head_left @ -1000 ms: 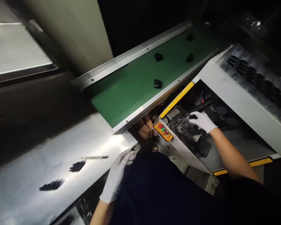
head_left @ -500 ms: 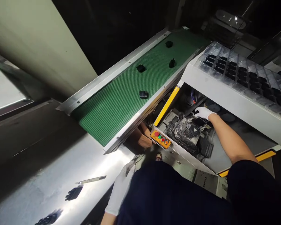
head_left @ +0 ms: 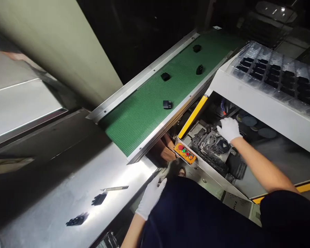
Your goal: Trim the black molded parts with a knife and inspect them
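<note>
My right hand (head_left: 229, 129), in a white glove, reaches into an open machine bay and rests over a dark, greasy mechanism (head_left: 212, 146). Whether it grips anything is hidden. My left hand (head_left: 151, 198), also gloved, sits by the edge of a steel table (head_left: 67, 186) with nothing visible in it. Several small black plastic parts (head_left: 166, 104) lie apart on a green conveyor belt (head_left: 144, 106). On the steel table lie a snap-off utility knife (head_left: 114, 188) and a black part (head_left: 99, 199).
A yellow control box with coloured buttons (head_left: 184, 153) sits at the bay's near corner, beside a yellow strip (head_left: 192, 117). A clear tray of black parts (head_left: 274, 74) rests on the white machine housing (head_left: 260, 100), which overhangs the bay. A brown object (head_left: 162, 151) lies beneath the belt.
The whole view has shifted slightly. My left hand now sits higher and closer to the steel table's edge. My right hand has come further into sight above the mechanism.
</note>
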Available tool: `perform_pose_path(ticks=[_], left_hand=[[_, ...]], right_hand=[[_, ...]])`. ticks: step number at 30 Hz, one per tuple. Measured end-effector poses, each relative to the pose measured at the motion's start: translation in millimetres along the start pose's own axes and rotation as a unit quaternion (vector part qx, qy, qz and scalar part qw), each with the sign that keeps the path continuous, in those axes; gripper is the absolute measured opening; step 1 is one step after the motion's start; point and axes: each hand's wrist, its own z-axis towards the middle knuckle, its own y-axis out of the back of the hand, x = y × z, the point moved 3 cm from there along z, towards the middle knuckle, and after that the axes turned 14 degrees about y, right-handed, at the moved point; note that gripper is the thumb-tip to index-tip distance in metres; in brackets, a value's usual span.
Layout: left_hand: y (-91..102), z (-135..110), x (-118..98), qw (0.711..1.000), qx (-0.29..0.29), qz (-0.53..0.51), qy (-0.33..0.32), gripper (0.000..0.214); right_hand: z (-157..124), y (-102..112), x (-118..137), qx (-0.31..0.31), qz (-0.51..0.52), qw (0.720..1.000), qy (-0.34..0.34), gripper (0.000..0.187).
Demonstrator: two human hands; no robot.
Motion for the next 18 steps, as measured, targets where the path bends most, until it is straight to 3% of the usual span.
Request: perform_pose_path(ticks=[2, 5, 8, 12, 15, 18], left_hand=[[11.7, -3, 16, 0.999, -0.034, -0.010, 0.021, 0.036], [27.8, -11, 39, 0.995, -0.075, -0.017, 0.060, 0.035], [37.0, -17, 57, 0.993, -0.094, 0.018, 0.074, 0.039], [42.6, -13, 80, 0.983, -0.125, 0.075, 0.107, 0.048], [45.6, 2, 89, 0.978, -0.140, 0.084, 0.127, 0.045], [47.3, 27, 85, 0.974, -0.147, 0.103, 0.140, 0.038]], right_hand=[[-8, -33, 54, 0.009, 0.036, 0.997, 0.067, 0.048], [-22, -101, 141, 0.081, 0.086, 0.980, 0.158, 0.037], [-29, -159, 197, 0.136, 0.106, 0.968, 0.184, 0.046], [-24, -195, 217, 0.167, 0.096, 0.966, 0.170, 0.049], [-12, -205, 215, 0.185, 0.084, 0.966, 0.161, 0.045], [4, -206, 214, 0.204, 0.082, 0.962, 0.163, 0.043]])
